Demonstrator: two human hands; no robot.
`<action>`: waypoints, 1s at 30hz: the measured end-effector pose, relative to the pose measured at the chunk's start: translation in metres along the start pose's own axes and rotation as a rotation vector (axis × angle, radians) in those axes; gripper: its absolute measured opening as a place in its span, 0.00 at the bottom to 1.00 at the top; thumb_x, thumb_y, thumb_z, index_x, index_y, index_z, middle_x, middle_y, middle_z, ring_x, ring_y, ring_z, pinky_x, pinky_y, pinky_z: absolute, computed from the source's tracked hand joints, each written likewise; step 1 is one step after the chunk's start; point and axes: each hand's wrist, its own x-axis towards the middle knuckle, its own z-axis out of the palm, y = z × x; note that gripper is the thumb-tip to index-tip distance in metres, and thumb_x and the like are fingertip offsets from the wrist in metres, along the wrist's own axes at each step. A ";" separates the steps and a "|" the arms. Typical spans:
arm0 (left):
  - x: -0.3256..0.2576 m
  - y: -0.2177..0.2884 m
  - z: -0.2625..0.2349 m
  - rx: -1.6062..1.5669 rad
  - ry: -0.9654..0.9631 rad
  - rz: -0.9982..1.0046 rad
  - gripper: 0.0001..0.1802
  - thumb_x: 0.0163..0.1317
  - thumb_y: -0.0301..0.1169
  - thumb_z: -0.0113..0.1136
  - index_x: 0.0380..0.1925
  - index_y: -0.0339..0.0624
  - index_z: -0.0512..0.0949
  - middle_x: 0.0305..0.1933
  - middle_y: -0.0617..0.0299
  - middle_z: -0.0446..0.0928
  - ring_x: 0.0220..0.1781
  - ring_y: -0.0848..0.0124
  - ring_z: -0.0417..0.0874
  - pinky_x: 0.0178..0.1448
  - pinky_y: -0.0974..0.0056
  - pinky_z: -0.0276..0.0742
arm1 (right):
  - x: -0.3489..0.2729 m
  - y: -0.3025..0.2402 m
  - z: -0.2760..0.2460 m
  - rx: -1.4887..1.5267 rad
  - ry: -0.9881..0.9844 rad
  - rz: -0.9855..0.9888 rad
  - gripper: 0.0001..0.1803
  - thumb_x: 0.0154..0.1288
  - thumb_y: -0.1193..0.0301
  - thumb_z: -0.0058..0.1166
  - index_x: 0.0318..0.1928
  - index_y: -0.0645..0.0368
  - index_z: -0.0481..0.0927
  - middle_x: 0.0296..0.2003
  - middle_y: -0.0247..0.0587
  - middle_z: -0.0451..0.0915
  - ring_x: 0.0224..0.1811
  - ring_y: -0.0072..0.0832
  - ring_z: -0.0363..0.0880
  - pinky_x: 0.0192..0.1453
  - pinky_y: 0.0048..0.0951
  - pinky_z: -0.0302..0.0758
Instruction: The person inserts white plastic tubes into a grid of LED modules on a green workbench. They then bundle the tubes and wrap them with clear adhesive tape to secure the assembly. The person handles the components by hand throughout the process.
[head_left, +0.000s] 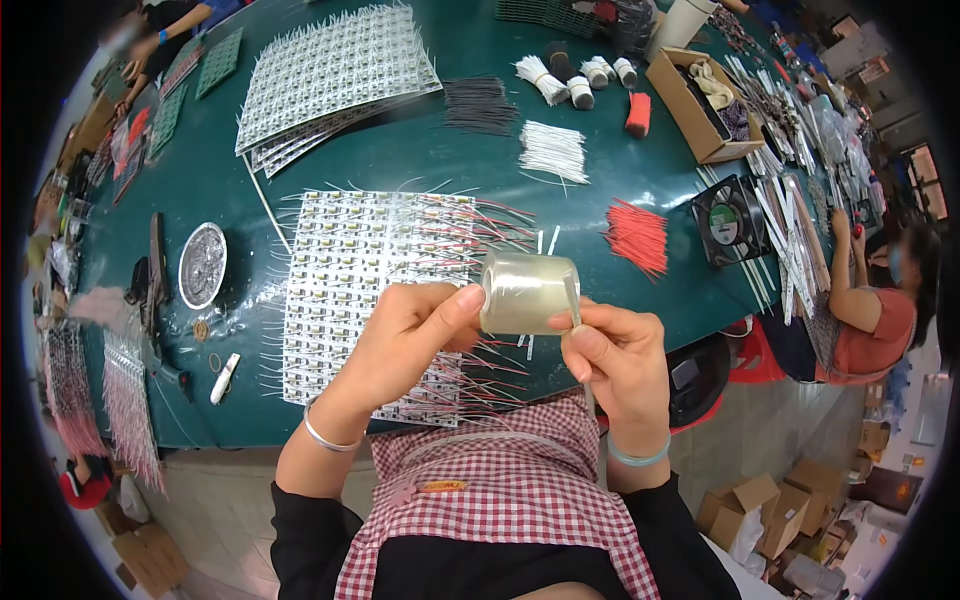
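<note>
In front of my apron I hold up a wide roll of clear tape (530, 290). My left hand (425, 325) grips its left end, thumb on the near rim. At its right end my right hand (615, 350) pinches a narrow strip of the tape (573, 300) between thumb and fingers. Beneath the roll and my left arm lies a white circuit board panel (335, 300) covered in rows of small parts. Red and white wires (500, 222) stick out from its right side. My left forearm hides part of the panel.
A stack of similar panels (335, 75) stands at the back left. Bundles of black wires (480, 105), white wires (553, 152) and red wires (637, 237) lie beyond the roll. Rightward are a black fan (730, 220) and a cardboard box (705, 105); leftward, a metal bowl (203, 265). Other people sit nearby.
</note>
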 end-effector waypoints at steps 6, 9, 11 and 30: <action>0.004 0.003 0.024 0.152 0.494 0.454 0.13 0.62 0.33 0.63 0.40 0.34 0.81 0.35 0.56 0.83 0.37 0.71 0.83 0.37 0.67 0.79 | 0.003 0.009 -0.006 0.149 -0.019 0.048 0.11 0.66 0.79 0.53 0.46 0.73 0.81 0.23 0.36 0.76 0.24 0.17 0.70 0.23 0.16 0.56; 0.001 0.008 0.013 0.570 0.396 0.685 0.14 0.55 0.20 0.65 0.43 0.40 0.82 0.34 0.57 0.83 0.33 0.70 0.84 0.35 0.67 0.78 | 0.003 0.004 -0.003 0.048 0.015 0.090 0.11 0.66 0.79 0.53 0.47 0.73 0.81 0.22 0.34 0.75 0.24 0.16 0.70 0.23 0.15 0.56; 0.000 0.008 0.009 0.690 0.355 0.718 0.12 0.55 0.21 0.65 0.41 0.41 0.82 0.31 0.57 0.82 0.30 0.67 0.83 0.33 0.66 0.77 | 0.005 0.002 0.001 -0.018 0.026 0.132 0.12 0.66 0.79 0.53 0.47 0.73 0.81 0.23 0.34 0.75 0.24 0.15 0.69 0.23 0.15 0.56; 0.022 -0.011 -0.003 0.704 0.088 0.295 0.05 0.57 0.25 0.64 0.28 0.34 0.80 0.18 0.55 0.77 0.19 0.70 0.80 0.26 0.67 0.72 | 0.018 0.023 -0.018 0.019 -0.092 0.313 0.12 0.67 0.75 0.54 0.47 0.72 0.81 0.22 0.32 0.72 0.21 0.13 0.60 0.23 0.16 0.52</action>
